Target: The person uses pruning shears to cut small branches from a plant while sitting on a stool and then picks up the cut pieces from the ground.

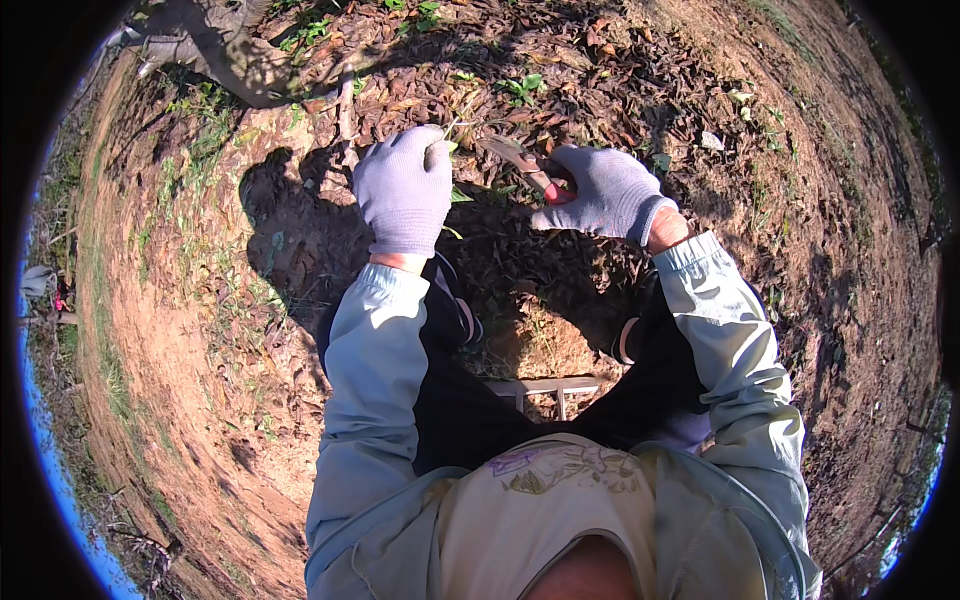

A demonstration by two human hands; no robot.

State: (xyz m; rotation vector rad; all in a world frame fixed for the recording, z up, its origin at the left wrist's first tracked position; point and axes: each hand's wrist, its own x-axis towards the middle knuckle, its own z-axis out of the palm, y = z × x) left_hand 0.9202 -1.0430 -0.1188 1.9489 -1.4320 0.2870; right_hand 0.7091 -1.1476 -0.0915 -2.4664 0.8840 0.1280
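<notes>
My left hand [405, 191], in a pale knitted work glove, is closed around a thin green plant stem [454, 124]. Small green leaves [459, 196] poke out beside the glove. To its right, my right hand [609, 187], gloved the same way, grips pruning shears [528, 166] by the red handle. The metal blades point up and left toward the left hand, with a short gap between them and that glove. Whether the blades are parted is hard to make out. Fingers of the left hand hide most of the stem.
A tree trunk [244, 64] branches at the upper left, with a stick [346, 105] near it. Brown leaf litter [600, 56] covers the ground ahead, and a small green weed [523, 88] grows there. Between my legs is a low wooden stool [555, 385].
</notes>
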